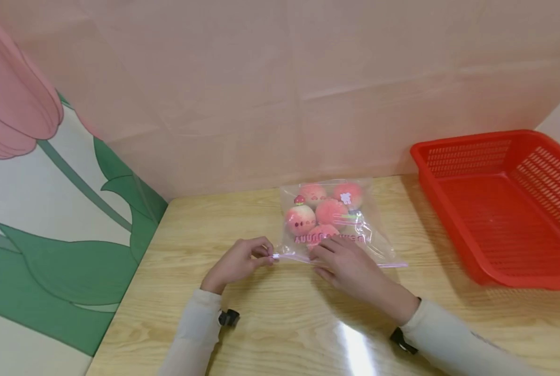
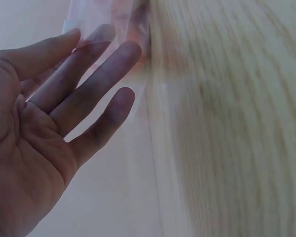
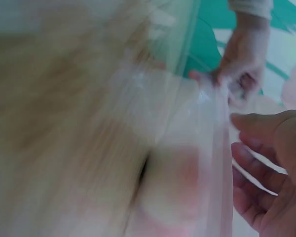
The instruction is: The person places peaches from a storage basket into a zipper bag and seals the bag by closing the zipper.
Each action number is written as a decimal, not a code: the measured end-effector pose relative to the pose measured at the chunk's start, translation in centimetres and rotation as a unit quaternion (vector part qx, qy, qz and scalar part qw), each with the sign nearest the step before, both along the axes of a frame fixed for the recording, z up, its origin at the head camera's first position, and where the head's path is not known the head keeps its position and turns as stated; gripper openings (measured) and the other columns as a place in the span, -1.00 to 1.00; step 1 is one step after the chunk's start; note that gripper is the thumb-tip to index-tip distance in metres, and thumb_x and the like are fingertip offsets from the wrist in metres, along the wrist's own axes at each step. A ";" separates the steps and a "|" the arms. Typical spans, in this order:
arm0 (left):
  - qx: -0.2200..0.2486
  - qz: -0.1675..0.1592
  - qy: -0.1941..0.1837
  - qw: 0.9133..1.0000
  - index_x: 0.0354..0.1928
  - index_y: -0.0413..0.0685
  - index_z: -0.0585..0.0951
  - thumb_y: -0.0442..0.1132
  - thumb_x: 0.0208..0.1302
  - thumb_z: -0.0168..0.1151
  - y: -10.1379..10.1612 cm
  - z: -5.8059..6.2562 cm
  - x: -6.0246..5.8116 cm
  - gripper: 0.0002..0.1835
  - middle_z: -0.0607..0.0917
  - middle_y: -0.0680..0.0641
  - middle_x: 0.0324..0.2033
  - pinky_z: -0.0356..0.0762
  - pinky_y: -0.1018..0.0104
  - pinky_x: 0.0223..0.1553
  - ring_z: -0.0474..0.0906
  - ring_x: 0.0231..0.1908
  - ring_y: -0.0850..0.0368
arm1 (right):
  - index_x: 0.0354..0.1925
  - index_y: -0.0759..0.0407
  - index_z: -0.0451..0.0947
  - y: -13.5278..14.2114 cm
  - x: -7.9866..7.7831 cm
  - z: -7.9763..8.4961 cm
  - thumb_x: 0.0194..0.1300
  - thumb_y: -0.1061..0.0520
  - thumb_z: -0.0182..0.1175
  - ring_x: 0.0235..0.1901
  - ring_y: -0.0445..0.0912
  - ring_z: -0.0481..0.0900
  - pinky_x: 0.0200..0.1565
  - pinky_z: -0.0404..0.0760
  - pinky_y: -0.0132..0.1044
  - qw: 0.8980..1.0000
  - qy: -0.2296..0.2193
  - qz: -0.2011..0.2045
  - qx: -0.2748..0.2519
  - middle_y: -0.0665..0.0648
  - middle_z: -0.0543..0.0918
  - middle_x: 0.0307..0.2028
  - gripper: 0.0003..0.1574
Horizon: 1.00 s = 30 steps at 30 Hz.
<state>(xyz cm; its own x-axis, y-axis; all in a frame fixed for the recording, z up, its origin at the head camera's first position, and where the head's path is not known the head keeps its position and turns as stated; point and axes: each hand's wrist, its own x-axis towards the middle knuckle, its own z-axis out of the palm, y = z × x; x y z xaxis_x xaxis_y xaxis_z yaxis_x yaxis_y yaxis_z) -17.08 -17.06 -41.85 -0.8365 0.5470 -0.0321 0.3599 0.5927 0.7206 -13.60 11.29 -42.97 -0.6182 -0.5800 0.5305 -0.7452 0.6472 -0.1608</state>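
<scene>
A clear zip bag (image 1: 378, 245) printed with pink figures and letters lies on the table, with several pink-and-cream peaches (image 1: 333, 213) inside. Along its near edge runs a pink zip strip (image 1: 393, 265). My left hand (image 1: 240, 261) pinches the small white slider (image 1: 276, 256) at the strip's left end between thumb and forefinger; the other fingers stay spread in the left wrist view. My right hand (image 1: 350, 266) lies over the middle of the strip, its fingertips right at it. In the right wrist view its thumb (image 3: 256, 124) and fingers stand apart beside the strip.
A large red plastic basket (image 1: 478, 261) with slotted walls stands to the right on the wooden table (image 1: 261, 334). Behind is a pale pink cloth backdrop (image 1: 223, 94). A panel with a painted tulip (image 1: 78, 282) borders the left side.
</scene>
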 end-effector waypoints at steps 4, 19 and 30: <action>0.002 -0.009 0.013 1.000 -0.22 -0.09 0.62 -0.28 0.38 0.24 0.0 0.1 -0.1 -0.96 0.78 -0.02 -0.23 0.65 0.08 0.05 0.71 -0.11 0.14 | -0.15 0.00 0.61 -2.6 -0.3 0.1 0.16 0.01 0.45 -0.07 -0.05 0.65 0.08 0.64 -0.05 0.999 -0.049 0.002 0.001 -0.03 0.70 -0.17 -0.70; 0.037 0.015 0.002 0.999 -0.26 0.07 0.68 -0.27 0.33 0.29 -0.2 -0.2 -0.1 -0.95 0.75 0.07 -0.27 0.61 0.15 0.01 0.63 -0.17 0.17 | -0.17 -0.02 0.68 -6.7 -1.9 0.3 0.25 -0.09 0.37 -0.17 -0.09 0.68 -0.07 0.68 -0.14 0.989 -0.143 -0.035 -0.027 -0.08 0.74 -0.22 -0.76; 0.038 -0.008 0.012 0.999 -0.28 0.04 0.70 -0.26 0.32 0.30 -0.1 -0.3 0.0 -0.96 0.76 0.07 -0.27 0.58 0.08 0.05 0.60 -0.15 0.16 | -0.34 -0.06 0.72 -7.1 -2.0 0.2 0.17 -0.04 0.44 -0.33 -0.19 0.61 -0.22 0.63 -0.27 0.990 -0.134 -0.023 -0.024 -0.15 0.74 -0.40 -0.87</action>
